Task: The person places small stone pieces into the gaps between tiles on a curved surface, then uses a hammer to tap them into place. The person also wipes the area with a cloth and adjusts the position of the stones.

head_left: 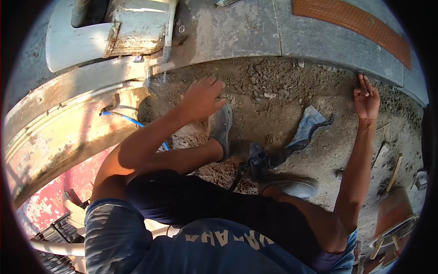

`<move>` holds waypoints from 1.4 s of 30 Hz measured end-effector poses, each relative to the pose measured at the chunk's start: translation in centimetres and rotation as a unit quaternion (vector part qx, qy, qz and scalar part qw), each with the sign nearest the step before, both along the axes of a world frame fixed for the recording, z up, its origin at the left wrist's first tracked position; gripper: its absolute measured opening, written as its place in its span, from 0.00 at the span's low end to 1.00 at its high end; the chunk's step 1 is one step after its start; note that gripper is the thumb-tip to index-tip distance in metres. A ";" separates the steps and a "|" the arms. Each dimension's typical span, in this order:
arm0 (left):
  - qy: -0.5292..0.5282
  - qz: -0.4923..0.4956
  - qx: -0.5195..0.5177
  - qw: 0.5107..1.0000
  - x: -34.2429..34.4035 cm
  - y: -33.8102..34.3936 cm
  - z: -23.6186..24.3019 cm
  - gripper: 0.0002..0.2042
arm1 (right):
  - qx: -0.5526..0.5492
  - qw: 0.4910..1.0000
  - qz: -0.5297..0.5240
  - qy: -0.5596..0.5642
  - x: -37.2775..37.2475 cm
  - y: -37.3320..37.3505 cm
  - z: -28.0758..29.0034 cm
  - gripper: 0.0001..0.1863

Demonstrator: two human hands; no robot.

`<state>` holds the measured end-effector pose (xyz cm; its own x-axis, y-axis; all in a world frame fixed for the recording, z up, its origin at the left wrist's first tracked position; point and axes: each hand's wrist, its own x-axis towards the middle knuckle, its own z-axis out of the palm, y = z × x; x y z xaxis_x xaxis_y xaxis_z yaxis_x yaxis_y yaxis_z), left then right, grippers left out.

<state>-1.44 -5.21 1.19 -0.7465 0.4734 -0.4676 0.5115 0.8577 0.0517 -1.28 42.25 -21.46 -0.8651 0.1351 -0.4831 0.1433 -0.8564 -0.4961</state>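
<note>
My left hand (204,97) hangs above the toe of a grey shoe (221,125) on my left foot. Its fingers bend loosely with the thumb apart, and nothing shows in it. At the right, my right hand (367,101) is turned palm up, two fingers stretched to the front edge of a grey stone slab (337,41). Its other fingers curl partly, and the palm holds nothing. Between the hands runs a strip of loose, crumbly soil (269,80) along the slab's edge. A torn blue-grey cloth (305,130) lies on the dirt between my feet and right arm.
A pale wall ledge with a pipe (96,92) borders the left side. A blue hose (125,118) passes under my left forearm. An orange-brown textured strip (353,25) lies on the slabs. At right are a wooden stick (394,172) and a rusty metal pan-like piece (394,212).
</note>
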 end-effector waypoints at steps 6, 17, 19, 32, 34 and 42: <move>-0.043 0.154 -0.041 0.986 0.2 -16.3 7.2 0.16 | -0.012 0.998 0.050 -0.021 1.1 -0.4 -2.1 0.31; -0.148 0.458 -0.109 0.870 15.5 -29.4 9.7 0.18 | -0.057 0.994 0.087 0.041 1.6 2.5 -4.2 0.24; -0.163 0.477 -0.103 0.857 18.3 -29.8 8.9 0.18 | -0.004 0.996 0.011 -0.085 0.9 -1.3 -0.6 0.28; -0.165 0.538 -0.036 0.826 25.3 -30.5 2.0 0.20 | 0.048 0.995 0.076 -0.045 2.4 1.9 -2.7 0.30; -0.115 0.552 -0.012 0.826 25.8 -31.6 1.1 0.17 | 0.146 0.979 0.092 -0.105 3.9 -0.3 0.5 0.27; 0.101 0.567 -0.017 0.817 27.8 -36.6 -8.4 0.12 | 0.530 0.756 0.376 -0.083 12.6 -1.5 9.9 0.23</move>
<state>26.38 -41.78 -7.23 -0.7595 -0.5875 -0.2792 -0.6184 0.7853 0.0299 11.29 40.74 -11.56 -0.8295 0.0223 -0.5581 0.5269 0.3629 -0.7686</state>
